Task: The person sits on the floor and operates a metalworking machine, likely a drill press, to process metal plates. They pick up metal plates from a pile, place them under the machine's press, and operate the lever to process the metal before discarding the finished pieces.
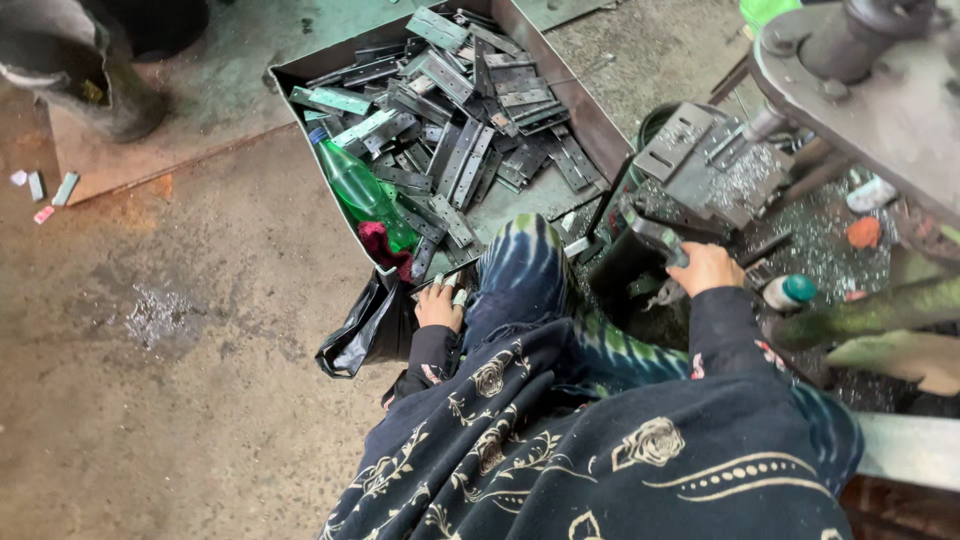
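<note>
Metal strips beside left hand

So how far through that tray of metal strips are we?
Done: cannot tell; no finished pile shows. In hand: the right hand rests at the press, and the left hand reaches at the tray edge, fingers bent. Left: the tray holds a large heap of metal strips, beside a green bottle.

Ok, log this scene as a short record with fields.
left hand: at the near edge of the tray, fingers on a metal strip
right hand: on the dark tool by the press
tray contents: hinge plates, green bottle, red cloth
beside tray: black bag
floor: bare concrete
</note>
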